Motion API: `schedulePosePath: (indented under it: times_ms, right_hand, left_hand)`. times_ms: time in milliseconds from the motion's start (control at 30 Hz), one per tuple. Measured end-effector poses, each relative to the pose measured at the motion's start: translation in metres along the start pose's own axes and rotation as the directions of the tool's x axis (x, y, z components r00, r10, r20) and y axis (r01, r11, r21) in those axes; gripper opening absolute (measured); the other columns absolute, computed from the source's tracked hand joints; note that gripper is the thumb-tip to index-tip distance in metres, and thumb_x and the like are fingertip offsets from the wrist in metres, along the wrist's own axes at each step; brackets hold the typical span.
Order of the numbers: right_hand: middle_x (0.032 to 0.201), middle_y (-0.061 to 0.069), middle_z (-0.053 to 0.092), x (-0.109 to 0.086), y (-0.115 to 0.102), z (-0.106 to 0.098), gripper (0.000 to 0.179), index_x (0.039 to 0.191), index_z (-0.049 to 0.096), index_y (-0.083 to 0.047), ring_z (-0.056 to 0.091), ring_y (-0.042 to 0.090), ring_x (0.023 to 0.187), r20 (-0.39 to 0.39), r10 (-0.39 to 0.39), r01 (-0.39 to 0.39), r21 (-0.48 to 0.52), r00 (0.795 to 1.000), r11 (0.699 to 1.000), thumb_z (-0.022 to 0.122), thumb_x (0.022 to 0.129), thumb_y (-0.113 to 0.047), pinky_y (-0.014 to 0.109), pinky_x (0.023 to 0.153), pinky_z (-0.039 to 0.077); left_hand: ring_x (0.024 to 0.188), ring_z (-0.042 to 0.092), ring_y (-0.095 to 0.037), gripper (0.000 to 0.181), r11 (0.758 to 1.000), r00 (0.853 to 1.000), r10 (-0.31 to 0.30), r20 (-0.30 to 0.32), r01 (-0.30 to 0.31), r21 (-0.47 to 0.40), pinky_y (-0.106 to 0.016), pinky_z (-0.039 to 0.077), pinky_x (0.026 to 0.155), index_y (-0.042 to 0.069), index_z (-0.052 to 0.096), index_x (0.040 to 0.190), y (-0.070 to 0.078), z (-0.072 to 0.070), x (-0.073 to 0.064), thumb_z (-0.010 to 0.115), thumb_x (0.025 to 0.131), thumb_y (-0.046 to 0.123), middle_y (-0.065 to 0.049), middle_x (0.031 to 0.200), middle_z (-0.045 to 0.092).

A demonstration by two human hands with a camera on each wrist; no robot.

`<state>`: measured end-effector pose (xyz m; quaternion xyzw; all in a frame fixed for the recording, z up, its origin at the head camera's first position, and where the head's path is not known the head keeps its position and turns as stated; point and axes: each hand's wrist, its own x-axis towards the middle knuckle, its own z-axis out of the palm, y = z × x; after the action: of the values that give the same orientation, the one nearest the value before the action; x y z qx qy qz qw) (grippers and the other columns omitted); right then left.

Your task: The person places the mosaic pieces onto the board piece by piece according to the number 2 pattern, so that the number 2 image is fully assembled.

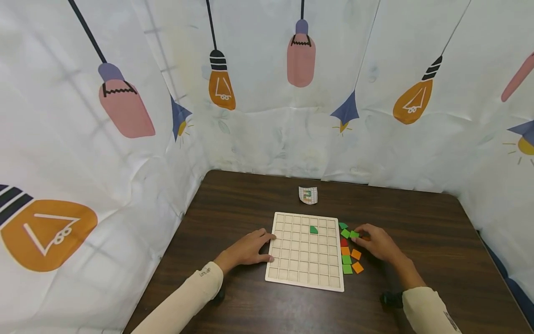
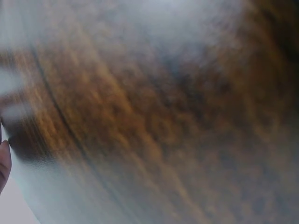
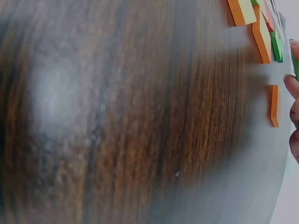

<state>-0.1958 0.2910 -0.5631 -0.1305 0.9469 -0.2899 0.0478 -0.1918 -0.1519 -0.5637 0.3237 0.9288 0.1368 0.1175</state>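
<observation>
A pale gridded board (image 1: 300,260) lies on the table, with one dark green round-edged tile (image 1: 314,229) in a cell near its far side. My left hand (image 1: 249,248) rests at the board's left edge, thumb and fingers spread along it. Off the board's right side, my right hand (image 1: 377,242) pinches a light green square tile (image 1: 354,234) between thumb and fingers. Beside that tile are another light green square (image 1: 345,233), a dark green piece (image 1: 343,225) and a red tile (image 1: 344,242). In the right wrist view, fingertips (image 3: 292,86) and a sliver of green show at the edge.
Nearer along the board's right edge lie orange tiles (image 1: 356,254) and green square tiles (image 1: 347,269). A small printed card (image 1: 308,195) with a coloured grid pattern lies beyond the board. White patterned cloth (image 1: 258,139) hangs around the dark wooden table (image 1: 233,204).
</observation>
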Motion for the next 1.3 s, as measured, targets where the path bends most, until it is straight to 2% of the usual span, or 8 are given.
schedulePosePath:
  times_ms: [100, 300, 433, 533, 600, 733, 1067, 1300]
  right_hand:
    - [0.108, 0.008, 0.068, 0.000, -0.001, 0.001, 0.027, 0.111, 0.070, -0.009, 0.062, 0.023, 0.093, -0.002, -0.012, 0.012, 0.000, 1.000, 1.000, 0.074, 0.092, -0.028, 0.049, 0.083, 0.053]
    - [0.112, 0.008, 0.068, 0.001, -0.005, 0.003, 0.027, 0.112, 0.071, -0.011, 0.064, 0.026, 0.101, -0.011, -0.021, 0.021, 0.023, 1.000, 1.000, 0.075, 0.091, -0.027, 0.052, 0.088, 0.053]
    - [0.110, 0.007, 0.068, 0.003, -0.009, 0.005, 0.025, 0.110, 0.072, -0.011, 0.061, 0.021, 0.093, -0.031, -0.033, 0.034, 0.049, 0.999, 0.998, 0.077, 0.090, -0.025, 0.039, 0.078, 0.054]
    - [0.106, 0.006, 0.068, 0.004, -0.013, 0.007, 0.025, 0.109, 0.072, -0.011, 0.055, 0.013, 0.078, -0.047, -0.037, 0.041, 0.084, 0.998, 0.996, 0.078, 0.089, -0.024, 0.028, 0.066, 0.049]
    - [0.104, 0.006, 0.067, 0.005, -0.016, 0.009, 0.025, 0.109, 0.072, -0.011, 0.051, 0.010, 0.070, -0.057, -0.048, 0.054, 0.112, 0.997, 0.992, 0.079, 0.088, -0.022, 0.024, 0.061, 0.046]
    - [0.100, 0.006, 0.066, 0.008, -0.023, 0.011, 0.025, 0.108, 0.072, -0.010, 0.047, 0.008, 0.060, -0.071, -0.066, 0.077, 0.164, 0.995, 0.983, 0.079, 0.087, -0.020, 0.025, 0.055, 0.044]
    - [0.104, 0.009, 0.068, 0.018, -0.033, 0.020, 0.024, 0.107, 0.073, -0.009, 0.049, 0.015, 0.063, -0.087, -0.091, 0.109, 0.221, 0.992, 0.969, 0.081, 0.086, -0.019, 0.024, 0.055, 0.042]
    - [0.093, 0.005, 0.065, 0.023, -0.040, 0.024, 0.024, 0.106, 0.073, -0.009, 0.045, 0.010, 0.058, -0.080, -0.098, 0.115, 0.253, 0.992, 0.961, 0.081, 0.085, -0.016, 0.024, 0.050, 0.039]
  left_hand:
    - [0.088, 0.046, -0.010, 0.070, 1.000, 1.000, -0.002, 0.000, 0.002, -0.002, -0.027, 0.040, 0.080, 0.020, 0.051, 0.146, 0.000, 0.000, 0.000, 0.065, 0.090, 0.060, 0.004, 0.107, 0.051]
    - [0.087, 0.046, -0.010, 0.069, 1.000, 1.000, -0.003, 0.000, 0.003, -0.007, -0.027, 0.039, 0.079, 0.020, 0.051, 0.145, 0.001, -0.001, -0.001, 0.066, 0.090, 0.059, 0.004, 0.107, 0.050]
    - [0.087, 0.046, -0.010, 0.069, 1.000, 1.000, -0.004, -0.001, 0.004, -0.002, -0.026, 0.039, 0.078, 0.020, 0.052, 0.145, 0.002, -0.001, -0.001, 0.066, 0.091, 0.059, 0.004, 0.107, 0.050]
    - [0.086, 0.046, -0.010, 0.069, 1.000, 1.000, -0.004, -0.002, 0.004, 0.003, -0.026, 0.039, 0.078, 0.020, 0.052, 0.145, 0.002, -0.002, -0.002, 0.065, 0.091, 0.059, 0.004, 0.107, 0.050]
    - [0.086, 0.046, -0.010, 0.069, 1.000, 1.000, -0.004, -0.002, 0.004, 0.003, -0.026, 0.039, 0.078, 0.019, 0.052, 0.145, 0.003, -0.002, -0.002, 0.065, 0.091, 0.059, 0.003, 0.107, 0.051]
    - [0.087, 0.046, -0.011, 0.069, 1.000, 1.000, -0.009, 0.000, 0.009, 0.001, -0.026, 0.039, 0.078, 0.019, 0.052, 0.145, 0.003, -0.003, -0.002, 0.065, 0.091, 0.059, 0.003, 0.108, 0.051]
    - [0.087, 0.046, -0.011, 0.069, 1.000, 1.000, -0.015, 0.006, 0.015, -0.009, -0.027, 0.040, 0.078, 0.020, 0.052, 0.145, 0.002, -0.002, -0.002, 0.066, 0.090, 0.060, 0.003, 0.107, 0.051]
    - [0.087, 0.046, -0.010, 0.069, 1.000, 1.000, -0.010, 0.003, 0.010, -0.010, -0.027, 0.040, 0.078, 0.021, 0.052, 0.145, 0.001, -0.001, -0.002, 0.066, 0.090, 0.060, 0.004, 0.107, 0.050]
